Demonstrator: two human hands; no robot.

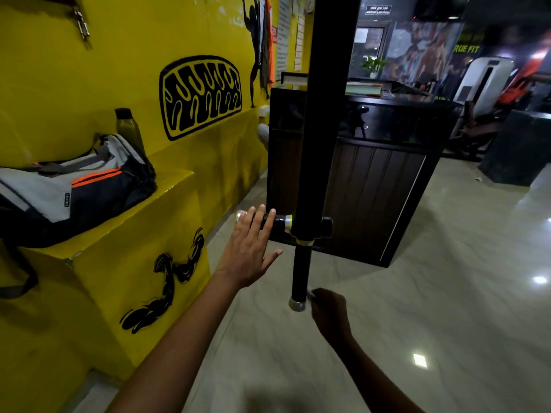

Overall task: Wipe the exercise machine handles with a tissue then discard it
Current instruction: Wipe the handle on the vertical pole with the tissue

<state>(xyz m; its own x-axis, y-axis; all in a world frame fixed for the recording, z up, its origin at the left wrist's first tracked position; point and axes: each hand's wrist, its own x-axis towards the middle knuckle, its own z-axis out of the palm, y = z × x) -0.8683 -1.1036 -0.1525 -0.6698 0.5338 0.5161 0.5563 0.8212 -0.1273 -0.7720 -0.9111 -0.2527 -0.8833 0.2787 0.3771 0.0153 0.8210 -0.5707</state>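
Left hand (249,248) reaching flat-fingered onto horizontal handle (280,223); right hand (329,312) seemingly pinching tissue (311,294) beside vertical handle (301,275), pointing floorward.

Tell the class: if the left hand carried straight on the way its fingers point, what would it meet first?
Probably the horizontal handle: the left hand has straight fingers overlapping it in this view, though actual contact is unclear.

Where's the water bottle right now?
In the head view, the dark water bottle stands upright at upper left on the yellow ledge, against the yellow wall, just behind the grey and navy gym bag.
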